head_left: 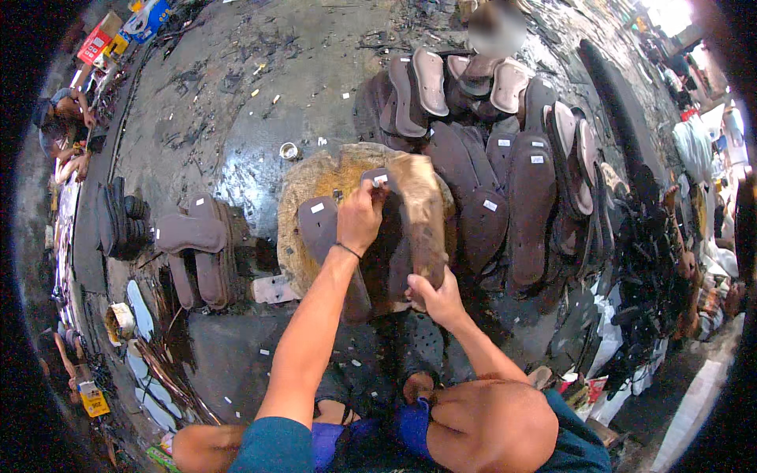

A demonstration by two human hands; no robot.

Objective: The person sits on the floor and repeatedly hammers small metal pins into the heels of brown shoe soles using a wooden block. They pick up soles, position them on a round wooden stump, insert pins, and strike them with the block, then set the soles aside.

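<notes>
A round wooden block [303, 177] stands in front of me with brown shoe soles on it. One sole [317, 229] lies at its left and bears a white label. My left hand [361, 217] is closed at the labelled tip of a second sole [374, 175]. Its fingers pinch together there, and what they hold is too small or hidden to name. My right hand [440, 298] wraps round the lower end of a thick wooden mallet [422, 209]. The mallet is smeared by motion, its broad head up beside my left hand, over the block.
Labelled brown soles [533, 205] are piled at the right and far side. Another stack of soles [206, 248] stands at the left. A small white cup [289, 150] sits beyond the block. Black scraps [646, 268] heap at the far right. A person [67, 114] sits at far left.
</notes>
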